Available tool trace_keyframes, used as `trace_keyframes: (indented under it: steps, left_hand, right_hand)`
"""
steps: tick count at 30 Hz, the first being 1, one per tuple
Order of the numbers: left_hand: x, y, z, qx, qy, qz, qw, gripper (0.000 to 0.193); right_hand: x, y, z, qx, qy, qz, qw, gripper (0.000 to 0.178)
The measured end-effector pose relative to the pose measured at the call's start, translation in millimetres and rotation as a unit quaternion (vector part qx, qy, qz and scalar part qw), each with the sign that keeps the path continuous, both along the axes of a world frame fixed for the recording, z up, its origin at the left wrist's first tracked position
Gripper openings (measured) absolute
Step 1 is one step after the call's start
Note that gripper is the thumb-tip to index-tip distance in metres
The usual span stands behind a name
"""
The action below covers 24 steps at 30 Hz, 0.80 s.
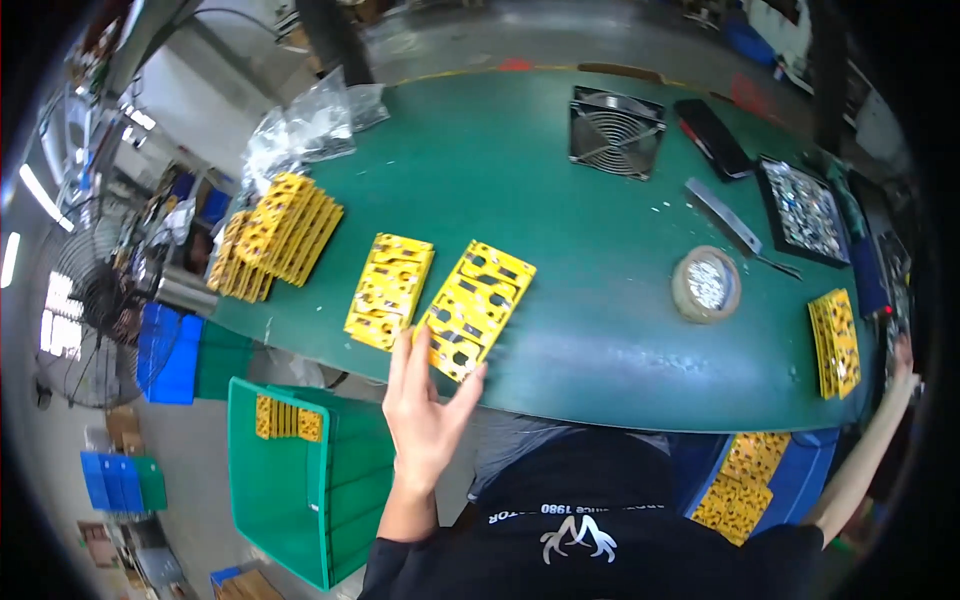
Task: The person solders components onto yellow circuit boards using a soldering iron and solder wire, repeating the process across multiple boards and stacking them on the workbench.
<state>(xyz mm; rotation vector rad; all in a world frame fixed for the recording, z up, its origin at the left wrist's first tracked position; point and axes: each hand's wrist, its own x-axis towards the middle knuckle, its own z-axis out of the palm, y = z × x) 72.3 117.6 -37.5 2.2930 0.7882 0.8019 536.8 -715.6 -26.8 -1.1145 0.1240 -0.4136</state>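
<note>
My left hand point(425, 405) grips the lower end of a yellow circuit board panel point(478, 305), thumb at one edge and fingers at the other. The panel has dark round and oblong spots and is at the front of the green table. Just left of it lies a second yellow panel point(390, 290). My right hand point(903, 362) reaches to the far right rim of the view, beside a dark device point(893, 270); its fingers are too small and shaded to make out. Close to that arm stands a short stack of yellow panels point(835, 343).
Stacked yellow panels point(285, 232) and clear plastic bags point(315, 125) occupy the table's left. A fan point(617, 133), a tape roll holding small white pieces point(706, 285) and a tray of small parts point(803, 210) are on it too. Below are a green bin point(325, 490) and a blue bin point(800, 478).
</note>
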Motion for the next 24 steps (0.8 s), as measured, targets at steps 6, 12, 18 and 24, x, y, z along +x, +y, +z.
trace_keyframes:
  steps: [6,12,18,24]
  left_hand:
    - [10.2,-40.8,-24.1,0.102,0.028,-0.134,0.985,0.080]
    - [6.3,-60.4,-23.2,0.083,0.092,-0.179,0.976,0.088]
    - [13.7,-48.2,-10.5,0.070,0.082,-0.222,0.969,0.063]
    - [42.3,-23.2,1.1,0.000,0.082,-0.186,0.979,0.034]
  right_hand:
    - [74.4,-65.3,-23.2,0.028,0.021,0.053,0.998,0.042]
    - [76.7,-42.1,7.9,0.046,0.045,0.039,0.997,0.040]
    - [-9.9,-31.6,22.1,-0.074,-0.011,-0.070,0.995,0.030]
    - [-213.0,153.8,-19.1,-0.146,-0.153,-0.112,0.971,0.028]
